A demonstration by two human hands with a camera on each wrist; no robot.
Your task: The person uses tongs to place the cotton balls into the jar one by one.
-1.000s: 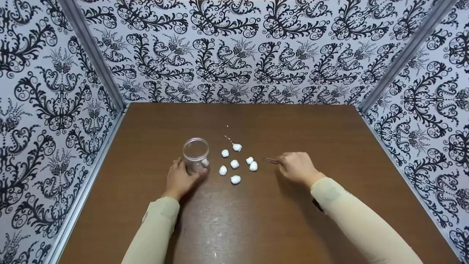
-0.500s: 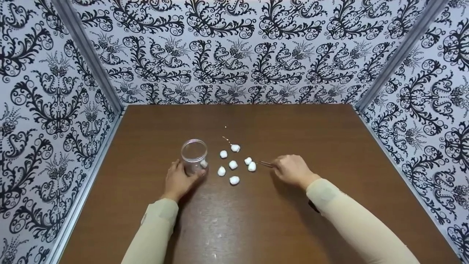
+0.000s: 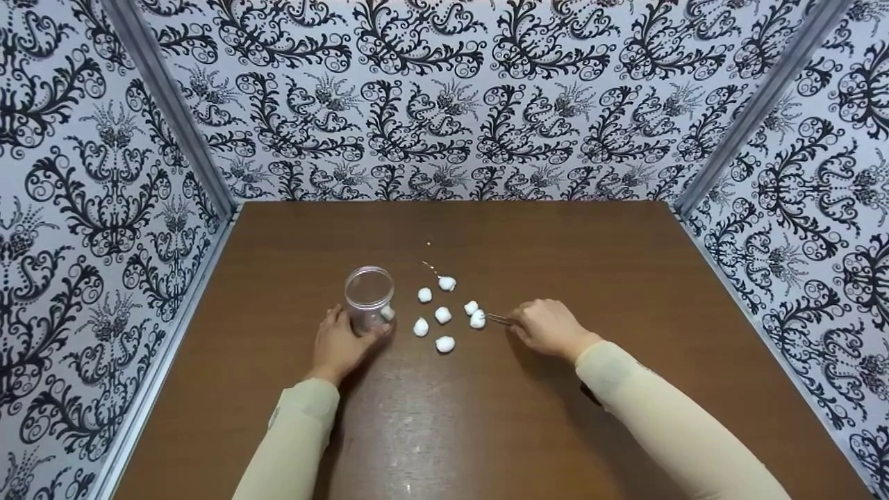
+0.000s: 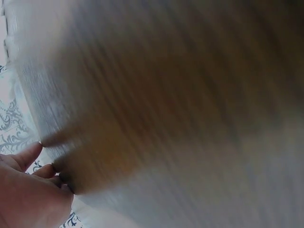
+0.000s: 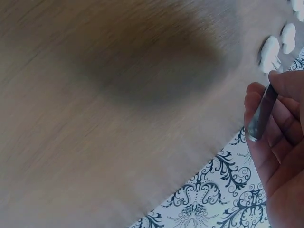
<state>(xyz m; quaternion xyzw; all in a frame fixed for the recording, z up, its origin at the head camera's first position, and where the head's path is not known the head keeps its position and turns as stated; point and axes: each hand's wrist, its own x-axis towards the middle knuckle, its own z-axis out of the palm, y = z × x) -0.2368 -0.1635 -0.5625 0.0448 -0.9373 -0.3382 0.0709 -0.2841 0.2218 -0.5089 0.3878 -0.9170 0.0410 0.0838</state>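
Observation:
My left hand [image 3: 343, 347] curls round the lower part of a clear jar [image 3: 369, 295] that stands upright on the table, with a white piece against its right inner side. In my right hand [image 3: 549, 326] I pinch metal tweezers [image 5: 264, 111] between thumb and fingers. The tips of the tweezers touch a cotton ball [image 3: 478, 319] at the right of a loose group. Other cotton balls [image 3: 443, 315] lie between the hands, one smaller piece touching the ball at the tweezers. The left wrist view shows fingertips at its left edge, but not the jar.
The brown wooden table [image 3: 417, 430] bears a thin row of small bright specks [image 3: 430, 267] behind the farthest cotton ball. Patterned wall panels [image 3: 444, 104] enclose the back and both sides.
My right hand has moved left and slightly nearer, bringing the tweezers' tips from beside the right-hand cotton ball onto it. The left hand keeps its hold on the jar.

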